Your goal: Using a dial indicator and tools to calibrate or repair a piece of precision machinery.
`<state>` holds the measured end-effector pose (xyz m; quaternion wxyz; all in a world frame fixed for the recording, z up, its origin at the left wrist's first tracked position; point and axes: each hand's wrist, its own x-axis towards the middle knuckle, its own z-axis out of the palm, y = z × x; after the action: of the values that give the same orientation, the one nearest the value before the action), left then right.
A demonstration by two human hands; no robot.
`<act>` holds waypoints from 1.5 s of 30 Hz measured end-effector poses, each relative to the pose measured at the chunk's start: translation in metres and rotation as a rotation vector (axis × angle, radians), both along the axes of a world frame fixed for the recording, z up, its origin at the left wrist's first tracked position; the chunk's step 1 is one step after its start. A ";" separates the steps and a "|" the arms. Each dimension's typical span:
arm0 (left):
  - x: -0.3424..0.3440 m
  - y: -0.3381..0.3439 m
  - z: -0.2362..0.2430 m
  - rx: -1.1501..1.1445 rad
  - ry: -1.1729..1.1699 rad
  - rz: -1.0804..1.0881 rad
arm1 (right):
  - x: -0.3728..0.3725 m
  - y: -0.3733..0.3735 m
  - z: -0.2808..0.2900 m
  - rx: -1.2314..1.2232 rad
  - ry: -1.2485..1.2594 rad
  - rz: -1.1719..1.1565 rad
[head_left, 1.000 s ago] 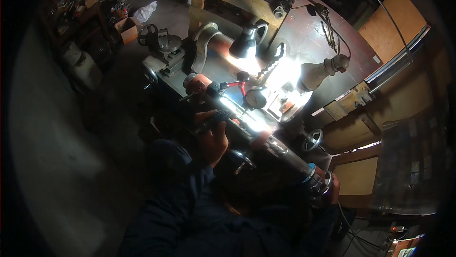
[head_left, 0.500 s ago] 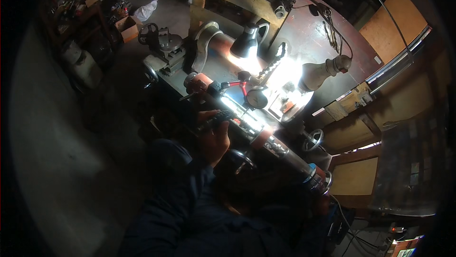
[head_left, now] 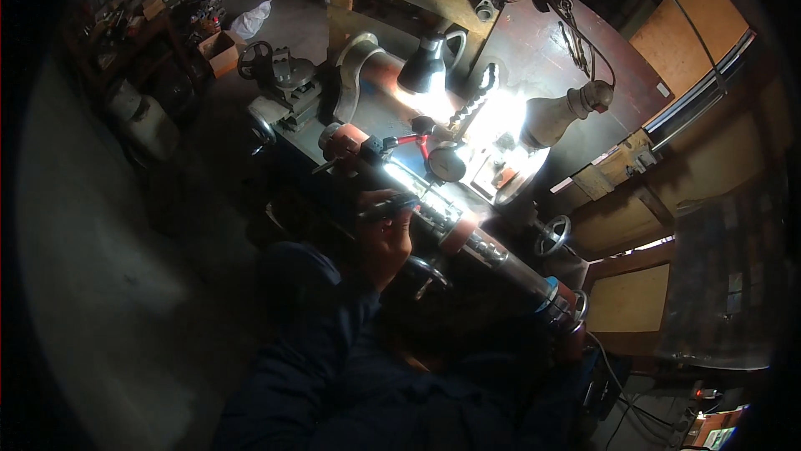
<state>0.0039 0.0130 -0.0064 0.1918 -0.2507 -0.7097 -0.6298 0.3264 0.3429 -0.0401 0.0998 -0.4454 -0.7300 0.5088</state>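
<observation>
My left hand (head_left: 388, 246) is raised in front of the machine, its fingers closed around a dark, flat handheld object (head_left: 389, 206) that I cannot name. Just beyond it runs a long bar-shaped machine bed (head_left: 509, 266) with a brightly lit shiny section. A round dial gauge (head_left: 447, 164) on a red jointed arm (head_left: 409, 141) sits over that section. My right hand (head_left: 570, 339) is in shadow at the machine's right end, by a small handwheel (head_left: 581, 305); its fingers are too dark to make out.
Two work lamps, a black one (head_left: 425, 67) and a grey one (head_left: 561, 117), glare over the bench. A chrome handwheel (head_left: 552, 236) stands behind the bed, another crank (head_left: 427, 274) in front. At the far left are a vise-like slide (head_left: 288, 84) and an open cardboard box (head_left: 223, 52).
The object in my left hand has tilted, so less of its upper face shows. My left hand has shifted slightly right. The view has moved a little; my right hand stays at the right end.
</observation>
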 end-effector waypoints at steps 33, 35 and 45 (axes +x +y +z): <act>-0.007 -0.012 -0.004 0.122 -0.096 0.159 | -0.015 0.010 0.064 -0.013 0.381 -0.036; -0.008 -0.013 -0.006 0.107 -0.090 0.146 | -0.021 0.017 0.052 -0.079 0.385 0.007; -0.010 -0.015 -0.006 0.032 -0.034 0.177 | -0.027 -0.004 0.032 0.111 0.025 0.262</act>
<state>-0.0057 -0.0016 -0.0123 0.2385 -0.1730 -0.7223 -0.6257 0.2996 0.3387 -0.0082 0.0660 -0.3336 -0.8075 0.4819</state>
